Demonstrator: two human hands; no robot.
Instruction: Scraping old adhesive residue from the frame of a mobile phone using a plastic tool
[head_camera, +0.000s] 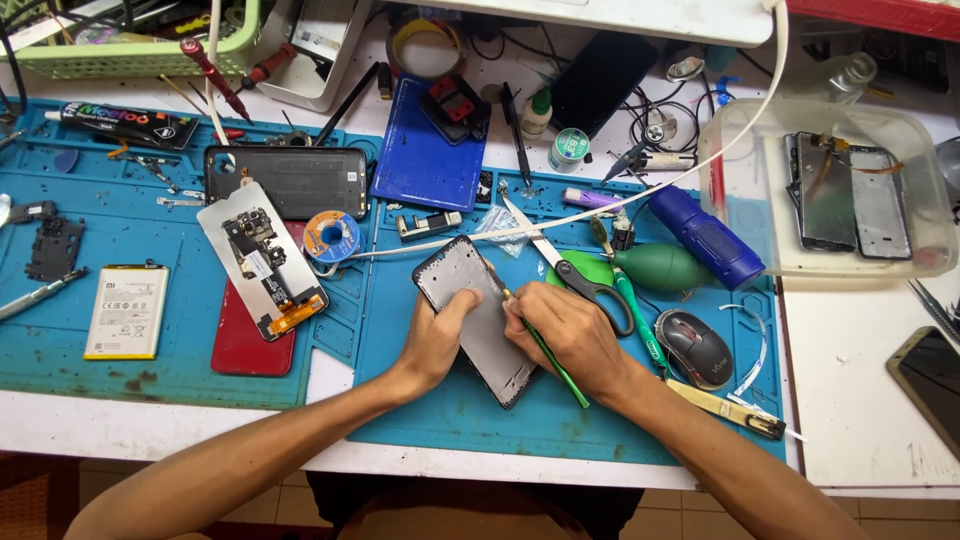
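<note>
Here, flat on the blue mat (440, 420), a grey phone frame (478, 318). Left hand (437, 340) closed on the frame's left edge, thumb on top, likely to stop sliding. Right hand (565, 335) closed around a thin green tool (552, 360), tip at the frame's right edge. Just right of the frame, scissors (585, 285) and a mouse (695, 348). Left of the frame, a red phone back (245, 345) and a white battery (127, 311). Farther right of the frame, a clear tub (740, 190) with more phones.
</note>
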